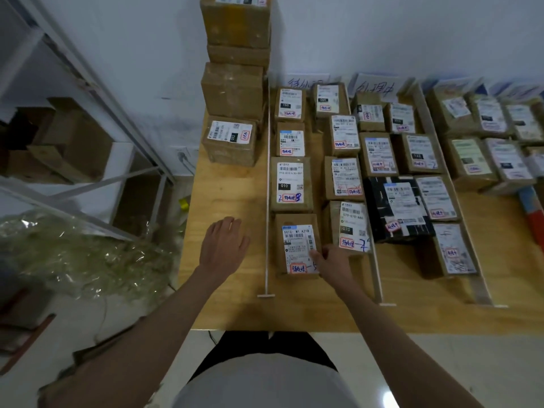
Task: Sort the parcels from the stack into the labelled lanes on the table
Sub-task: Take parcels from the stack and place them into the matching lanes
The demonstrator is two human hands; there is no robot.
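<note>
Fingers (316,256) on nearest parcel (297,245)

A pale, bluish-white wall (412,33) runs behind the far edge of a light wooden table (223,201). Left of the table stands a white metal shelving unit (97,92) holding brown cardboard boxes (70,142). A heap of crumpled clear plastic wrap (88,254) lies at its foot. The floor (441,363) below the table's near edge is light and glossy, catching a small bright reflection.
</note>
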